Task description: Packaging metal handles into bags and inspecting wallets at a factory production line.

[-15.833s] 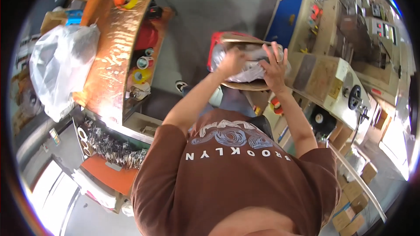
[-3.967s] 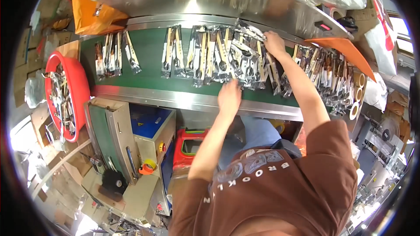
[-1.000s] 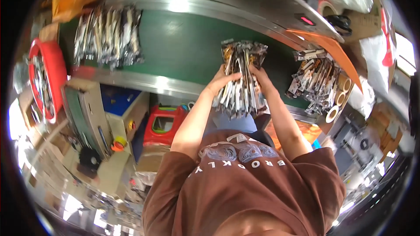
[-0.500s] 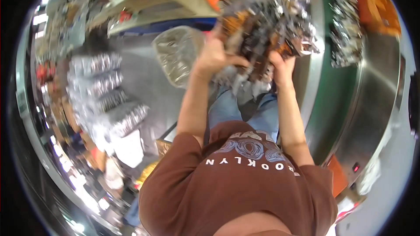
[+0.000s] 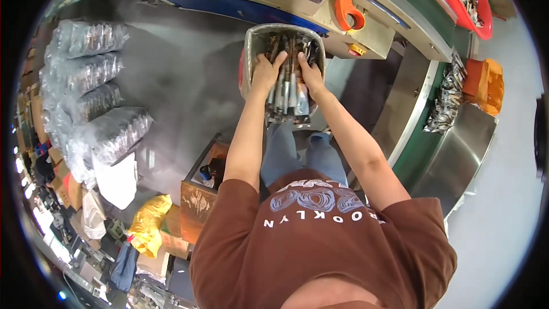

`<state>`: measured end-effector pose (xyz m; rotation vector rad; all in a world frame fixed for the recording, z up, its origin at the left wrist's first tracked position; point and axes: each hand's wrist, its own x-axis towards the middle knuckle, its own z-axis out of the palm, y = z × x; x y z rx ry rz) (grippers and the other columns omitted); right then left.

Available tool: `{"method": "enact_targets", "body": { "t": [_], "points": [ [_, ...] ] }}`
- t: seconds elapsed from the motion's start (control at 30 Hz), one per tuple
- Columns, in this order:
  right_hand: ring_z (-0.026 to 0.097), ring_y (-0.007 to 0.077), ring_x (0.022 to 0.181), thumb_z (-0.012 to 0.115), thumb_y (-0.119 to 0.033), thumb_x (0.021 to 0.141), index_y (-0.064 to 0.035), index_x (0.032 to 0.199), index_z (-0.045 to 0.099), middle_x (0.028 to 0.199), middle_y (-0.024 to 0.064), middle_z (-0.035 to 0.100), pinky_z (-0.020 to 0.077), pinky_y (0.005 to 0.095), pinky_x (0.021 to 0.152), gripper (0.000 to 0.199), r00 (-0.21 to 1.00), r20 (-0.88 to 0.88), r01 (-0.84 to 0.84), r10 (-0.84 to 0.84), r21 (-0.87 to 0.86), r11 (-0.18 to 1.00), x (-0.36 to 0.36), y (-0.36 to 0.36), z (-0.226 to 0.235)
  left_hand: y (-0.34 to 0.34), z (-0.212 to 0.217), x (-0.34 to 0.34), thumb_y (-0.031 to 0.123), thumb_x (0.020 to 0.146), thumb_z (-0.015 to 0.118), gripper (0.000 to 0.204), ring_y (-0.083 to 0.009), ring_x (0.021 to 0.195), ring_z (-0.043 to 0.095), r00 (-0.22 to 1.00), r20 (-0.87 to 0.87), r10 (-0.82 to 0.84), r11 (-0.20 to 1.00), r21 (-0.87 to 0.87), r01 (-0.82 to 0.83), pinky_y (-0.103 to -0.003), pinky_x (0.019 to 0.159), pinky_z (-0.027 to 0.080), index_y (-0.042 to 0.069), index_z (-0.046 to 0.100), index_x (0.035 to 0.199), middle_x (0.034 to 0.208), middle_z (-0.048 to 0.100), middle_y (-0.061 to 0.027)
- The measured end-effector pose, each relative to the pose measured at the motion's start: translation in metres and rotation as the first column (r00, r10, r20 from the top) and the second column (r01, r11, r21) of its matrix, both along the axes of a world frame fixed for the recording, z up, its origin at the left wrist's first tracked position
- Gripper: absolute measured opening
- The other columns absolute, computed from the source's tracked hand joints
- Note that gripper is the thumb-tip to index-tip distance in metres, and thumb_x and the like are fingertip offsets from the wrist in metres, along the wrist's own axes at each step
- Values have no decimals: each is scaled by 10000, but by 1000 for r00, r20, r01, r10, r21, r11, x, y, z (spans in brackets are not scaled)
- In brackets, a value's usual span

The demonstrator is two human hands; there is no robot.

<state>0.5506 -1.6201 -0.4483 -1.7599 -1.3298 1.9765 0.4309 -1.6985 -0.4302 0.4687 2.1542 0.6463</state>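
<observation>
A bundle of slim, shiny wrapped packets, dark and silvery, lies lengthwise between my two hands. My left hand grips its left side, with the thumb on top. On the right side my right hand presses in the same way, fingers partly hidden by the packets. Both hands are inside the mouth of a bin lined with a clear plastic bag. The near ends of the packets reach its near rim. More dark packets show beyond my fingertips. What each wrapper holds cannot be made out.
Several filled clear bags lie on the grey floor at left. A machine with a blue panel stands beyond the bin, an orange ring on it. Packets line a green belt at right, near an orange bin. An open-topped box sits near my left arm.
My hands and the packet bundle have moved from beside the machine at right to the lined bin. The view has turned with me. The bundle, blurred before, now lies lower between my hands.
</observation>
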Motion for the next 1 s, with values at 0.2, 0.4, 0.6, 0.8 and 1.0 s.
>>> {"method": "enact_targets", "body": {
  "t": [0.2, 0.4, 0.6, 0.8, 1.0],
  "points": [
    [529, 349, 1057, 574, -353, 800, 104, 1139, 484, 1086, 278, 550, 411, 359, 897, 576, 915, 375, -351, 147, 564, 747, -9, 15, 21, -20, 29, 49, 519, 729, 596, 940, -416, 1239, 280, 965, -210, -158, 985, -95, 141, -449, 1010, 259, -52, 160, 1335, 1333, 287, -275],
    [597, 373, 900, 597, -313, 795, 70, 909, 622, 856, 274, 613, 462, 394, 796, 400, 865, 469, -215, 176, 31, 976, -64, 31, -39, -72, -54, 99, 357, 668, 715, 938, -436, 1285, 133, 886, -442, -140, 990, -58, 127, -498, 1042, 184, -58, 185, 1321, 1362, 216, -235],
    [619, 358, 820, 608, -237, 781, 55, 838, 635, 812, 246, 622, 474, 399, 716, 299, 835, 550, -285, 23, 395, 873, -63, 27, -76, -112, -23, 118, 238, 682, 693, 735, -376, 1223, 260, 862, -507, -18, 965, 216, 148, -461, 1021, 217, -51, 315, 1243, 1290, 304, -211],
    [596, 160, 715, 618, -116, 772, 19, 908, 646, 799, 116, 658, 452, 270, 697, 194, 964, 241, -34, -110, 524, 851, -54, 23, -64, -148, -96, 158, 20, 731, 601, 388, -269, 971, 490, 654, 219, 724, 604, 256, -755, -364, 880, 365, -44, 446, 1080, 1050, 512, -116],
    [559, 118, 767, 529, -61, 850, 32, 879, 584, 865, 81, 605, 438, 228, 697, 112, 991, -20, -67, 135, 794, 605, -11, 3, 32, -112, -138, 141, -10, 791, 541, 193, -171, 729, 569, 402, 670, 624, 435, 129, -891, -290, 619, 482, -23, 538, 983, 862, 572, -69]
  ]
}}
